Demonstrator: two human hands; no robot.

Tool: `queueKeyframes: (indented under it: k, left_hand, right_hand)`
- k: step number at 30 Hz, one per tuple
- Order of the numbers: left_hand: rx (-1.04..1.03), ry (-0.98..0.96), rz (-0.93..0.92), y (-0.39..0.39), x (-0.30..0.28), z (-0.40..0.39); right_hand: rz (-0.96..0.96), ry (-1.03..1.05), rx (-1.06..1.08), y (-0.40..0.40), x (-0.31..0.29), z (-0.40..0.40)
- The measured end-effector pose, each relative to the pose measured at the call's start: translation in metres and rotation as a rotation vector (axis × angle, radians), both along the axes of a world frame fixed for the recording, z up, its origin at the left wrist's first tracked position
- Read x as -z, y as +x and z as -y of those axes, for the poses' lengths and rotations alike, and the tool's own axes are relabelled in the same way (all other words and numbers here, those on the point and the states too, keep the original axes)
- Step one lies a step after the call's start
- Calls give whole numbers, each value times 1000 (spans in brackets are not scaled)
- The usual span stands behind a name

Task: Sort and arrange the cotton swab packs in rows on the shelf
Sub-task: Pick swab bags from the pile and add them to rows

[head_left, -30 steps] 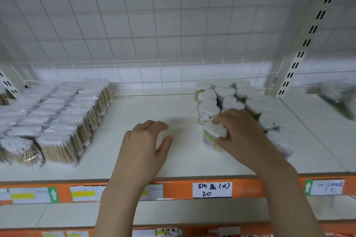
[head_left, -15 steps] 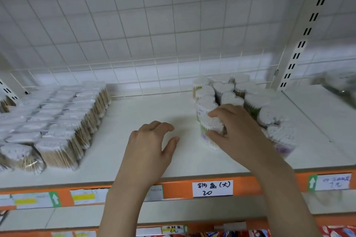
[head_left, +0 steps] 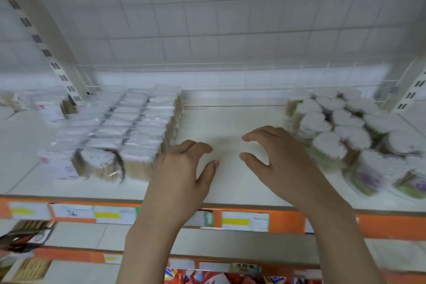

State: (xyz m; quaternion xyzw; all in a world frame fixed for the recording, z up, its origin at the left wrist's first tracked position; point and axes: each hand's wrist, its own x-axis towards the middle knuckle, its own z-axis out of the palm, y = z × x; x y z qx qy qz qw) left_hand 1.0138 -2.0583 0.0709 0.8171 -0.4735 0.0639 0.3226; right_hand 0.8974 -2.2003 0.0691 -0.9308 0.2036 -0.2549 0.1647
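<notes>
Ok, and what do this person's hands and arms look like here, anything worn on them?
Both are bare: the left hand and right hand show no gloves, rings, watch or bracelets. The forearms are uncovered down to the frame's bottom edge, with no sleeves in sight.

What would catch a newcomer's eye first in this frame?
Two bare hands, the left hand and right hand, hover empty over the bare middle of the white shelf. Neat rows of flat swab packs fill its left side; a looser cluster of round swab tubs crowds the right.
</notes>
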Motion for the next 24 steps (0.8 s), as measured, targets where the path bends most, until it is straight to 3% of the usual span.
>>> queueKeyframes:
  k: [13, 24]
  left_hand:
    - [-185, 12, 68, 170, -18, -230]
    - [-399, 34, -35, 253, 7, -330]
  right_hand:
    - [23, 13, -177, 178, -20, -210]
    - [-121, 29, -280, 269, -6, -275]
